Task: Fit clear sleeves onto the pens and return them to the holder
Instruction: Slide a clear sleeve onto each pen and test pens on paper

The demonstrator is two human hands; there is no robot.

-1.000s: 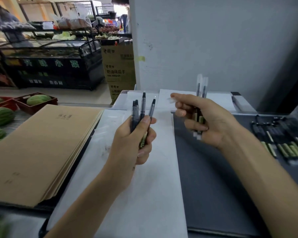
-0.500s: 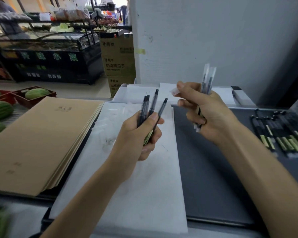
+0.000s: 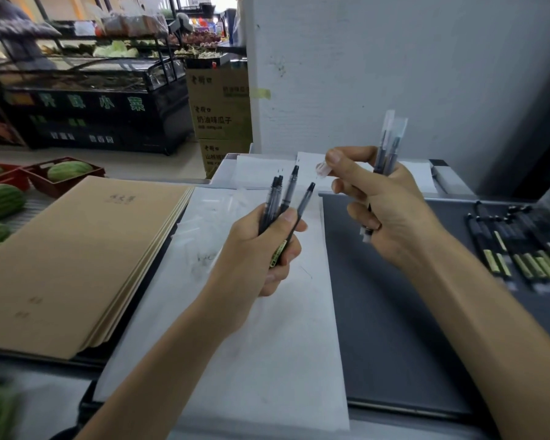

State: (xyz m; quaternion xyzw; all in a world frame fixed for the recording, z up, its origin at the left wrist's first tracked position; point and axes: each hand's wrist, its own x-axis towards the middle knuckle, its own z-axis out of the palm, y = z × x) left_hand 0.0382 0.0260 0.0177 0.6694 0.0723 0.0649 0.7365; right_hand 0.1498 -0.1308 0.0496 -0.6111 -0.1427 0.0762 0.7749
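**Four bare pens, one sleeve poised**

Four unsleeved pens (image 3: 283, 201) stand fanned in the left hand (image 3: 261, 249), tips up, the grip closed around their lower barrels with the thumb pressed across the front. That fist sits over the white paper (image 3: 251, 344) at the middle of the table (image 3: 394, 312), forearm rising from six o'clock.

At about two o'clock from it, the right hand (image 3: 385, 211) does two jobs: its palm and lower fingers clamp two sleeved pens (image 3: 388, 144) upright, while thumb and forefinger pinch a small clear sleeve (image 3: 322, 169), open end aimed toward the rightmost bare pen's tip. The sleeve is near that tip but apart from it.

Judging by this, the step in hand is sleeving the next pen. The next move calls for lining the sleeve's mouth with the tip and sliding it down without loosening either bundle.

Farther out at three o'clock, a row of loose pens (image 3: 518, 246) lies on the dark surface. No holder can be made out with certainty.
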